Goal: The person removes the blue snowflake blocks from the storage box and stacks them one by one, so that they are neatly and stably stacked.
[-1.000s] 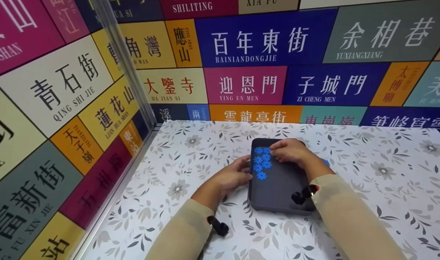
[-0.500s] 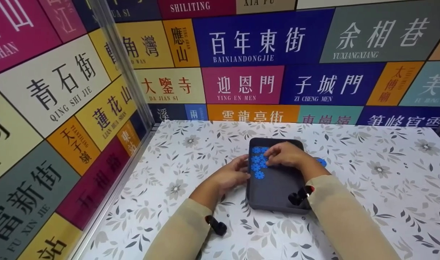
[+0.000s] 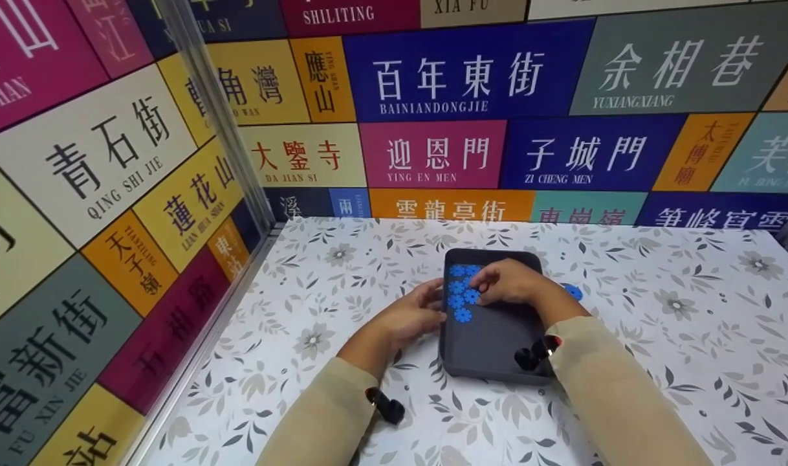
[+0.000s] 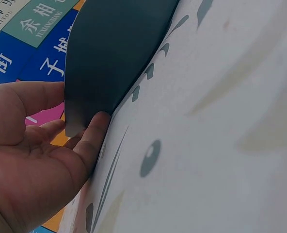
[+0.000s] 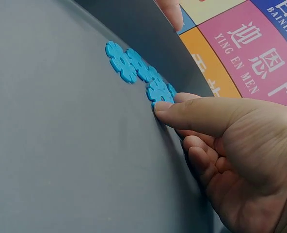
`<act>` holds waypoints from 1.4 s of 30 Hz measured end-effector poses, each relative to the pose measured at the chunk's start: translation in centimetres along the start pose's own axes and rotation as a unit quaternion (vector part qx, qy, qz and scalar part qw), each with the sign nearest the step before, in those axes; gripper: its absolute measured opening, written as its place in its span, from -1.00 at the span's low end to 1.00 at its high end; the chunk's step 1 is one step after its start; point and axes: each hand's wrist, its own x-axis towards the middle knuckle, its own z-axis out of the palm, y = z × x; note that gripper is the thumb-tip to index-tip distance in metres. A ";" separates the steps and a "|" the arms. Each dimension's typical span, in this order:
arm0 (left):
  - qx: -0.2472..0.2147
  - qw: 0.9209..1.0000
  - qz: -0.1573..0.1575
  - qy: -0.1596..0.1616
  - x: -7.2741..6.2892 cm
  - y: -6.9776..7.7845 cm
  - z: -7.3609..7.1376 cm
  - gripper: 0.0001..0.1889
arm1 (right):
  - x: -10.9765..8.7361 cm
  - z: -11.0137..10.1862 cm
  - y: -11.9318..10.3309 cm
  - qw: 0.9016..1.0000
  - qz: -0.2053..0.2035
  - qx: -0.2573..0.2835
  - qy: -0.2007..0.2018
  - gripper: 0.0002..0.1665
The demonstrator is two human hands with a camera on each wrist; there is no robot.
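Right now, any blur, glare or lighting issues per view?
Head: evenly lit, no strong glare, blue flower-shaped discs small but distinct. Left wrist: dimmer, tray very dark with a pale patch at its lower corner, tablecloth print soft. Right wrist: disc edges clear, tray floor plain gray, darker shading beside the right hand.

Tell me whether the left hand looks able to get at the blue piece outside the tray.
Probably not directly: the tray and right arm lie between the left hand and that blue piece.

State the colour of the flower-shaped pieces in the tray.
Blue flower-shaped pieces; best seen in the right wrist view.
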 end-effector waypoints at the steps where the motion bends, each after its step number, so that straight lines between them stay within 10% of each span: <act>1: 0.000 1.000 0.000 0.001 0.0 0.0 0.0 -0.11 | 0.0 0.0 0.0 1.000 0.001 -0.004 -0.003 -0.58; 42: 0.020 1.000 -0.010 0.016 -0.3 0.2 0.1 -0.10 | -0.4 -1.3 -1.2 0.990 0.050 0.116 0.063 -0.64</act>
